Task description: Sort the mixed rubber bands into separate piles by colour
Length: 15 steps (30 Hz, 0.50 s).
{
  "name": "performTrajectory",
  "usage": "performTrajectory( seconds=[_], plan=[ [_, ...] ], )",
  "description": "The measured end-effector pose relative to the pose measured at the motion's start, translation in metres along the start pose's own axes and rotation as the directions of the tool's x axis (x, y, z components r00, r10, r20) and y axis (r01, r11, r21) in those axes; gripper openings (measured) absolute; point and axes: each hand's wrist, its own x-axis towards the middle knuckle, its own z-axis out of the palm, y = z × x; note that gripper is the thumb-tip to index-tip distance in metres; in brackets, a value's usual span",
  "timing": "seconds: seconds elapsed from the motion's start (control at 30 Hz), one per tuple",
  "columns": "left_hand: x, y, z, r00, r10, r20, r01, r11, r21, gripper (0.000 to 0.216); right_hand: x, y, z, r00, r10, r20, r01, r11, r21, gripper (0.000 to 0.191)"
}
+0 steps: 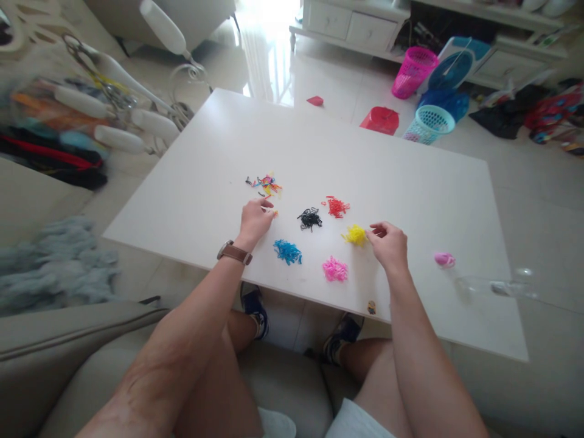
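Inspection taken from the head view, with clock directions read from the black pile (309,219) of small bands on the white tabletop (410,182). The left arm enters from the lower left, its forearm running towards 1 o'clock, with a brown-strapped watch (238,253) at the wrist. The left hand (256,222) sits at 9 o'clock, back uppermost, fingers bent and directed towards 3 o'clock; its grip is closed at the tips on a small orange piece (275,213). Just beyond that hand, at 10 o'clock, lies a loose mixed pile (269,184) of several colours. The right arm rises from the lower right, its bare forearm pointing towards 11 o'clock. The right hand (387,243) is turned inward, wrist bent, fingers curled and directed towards 9 o'clock, with thumb and forefinger at the near-right edge of the yellow pile (354,235), itself at 4 o'clock; whether its grip has hold of a band cannot be told. Remaining sorted piles are recorded as follows: red pile (337,207) at 2 o'clock, pink pile (335,269) at 5 o'clock, blue pile (288,252) at 7 o'clock. A purple-pink object (444,260) lies well apart, between 3 and 4 o'clock, past the right hand
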Motion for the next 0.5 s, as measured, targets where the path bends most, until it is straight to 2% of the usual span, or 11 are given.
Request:
performTrajectory(
  seconds=[0.23, 0.5],
  plan=[
    [-0.001, -0.017, 0.022, 0.992, 0.128, -0.013, -0.125, 0.982, 0.139, 0.032, -0.001, -0.004, -0.001, 1.000, -0.001, 0.018, 0.000, 0.999, 0.046, 0.031],
    [0.001, -0.016, 0.023, 0.992, 0.123, 0.002, -0.121, 0.980, 0.158, 0.009, -0.003, -0.007, -0.006, 1.000, -0.003, 0.023, 0.001, 0.996, 0.088, 0.022]
  ],
)
